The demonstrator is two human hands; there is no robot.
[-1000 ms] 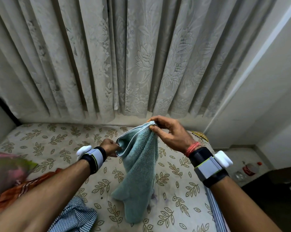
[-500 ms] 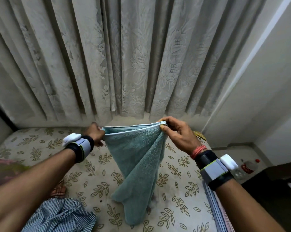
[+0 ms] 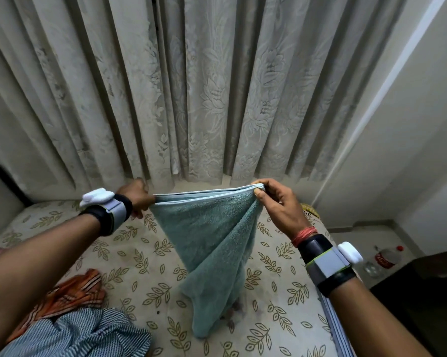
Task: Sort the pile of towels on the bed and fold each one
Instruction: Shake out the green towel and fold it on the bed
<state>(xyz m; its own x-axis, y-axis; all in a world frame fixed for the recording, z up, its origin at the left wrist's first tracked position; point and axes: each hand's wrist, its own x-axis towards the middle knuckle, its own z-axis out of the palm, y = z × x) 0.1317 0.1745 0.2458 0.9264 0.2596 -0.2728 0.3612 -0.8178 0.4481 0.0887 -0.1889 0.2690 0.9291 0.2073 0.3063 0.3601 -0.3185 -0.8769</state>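
Bed (image 3: 145, 256) w/ leaf-print sheet is seen below. Teal towel (image 3: 212, 248) is held up over its middle, lower end near the sheet; contact can't be told. Towel is judged soft, limp, light terry, not slippery, and best gripped at the top hem corners. Top edge is stretched approx. level, left to right; long axis hangs vertical, bunched & tapering downward. Blue striped cloth (image 3: 83, 333) & orange cloth (image 3: 70, 295) lie unfolded, near left. Left hand (image 3: 137, 197) is curled round one corner; the other is pinched by right hand (image 3: 279, 207), thumb vs. fingers.
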